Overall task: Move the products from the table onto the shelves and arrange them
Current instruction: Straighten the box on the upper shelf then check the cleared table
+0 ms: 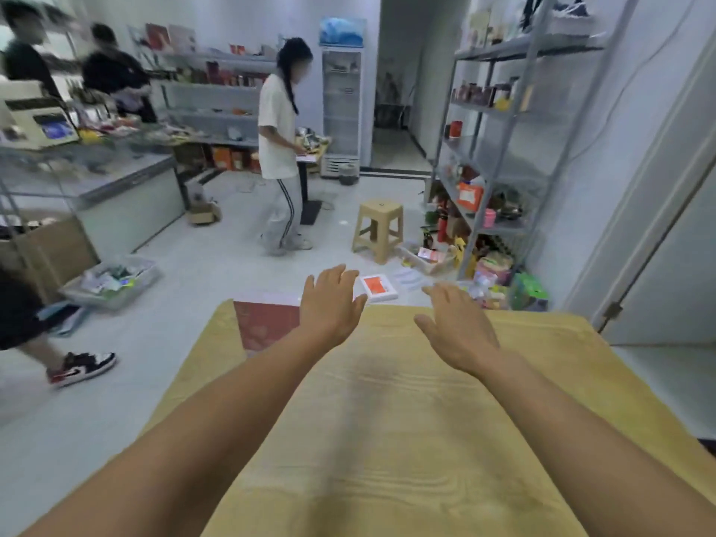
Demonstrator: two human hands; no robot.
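left hand (pixel 332 304) – empty | right hand (pixel 457 327) – empty | red box (pixel 267 327) (table (pixel 387 420) corner)

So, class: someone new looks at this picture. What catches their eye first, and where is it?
Two bare hands, left hand and right hand, reach open and empty over the yellow wooden table. A flat red box lies at its far left corner, partly behind the left arm.

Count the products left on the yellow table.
1: a red box at the table's far left corner, partly behind the left hand. Both hands are empty.
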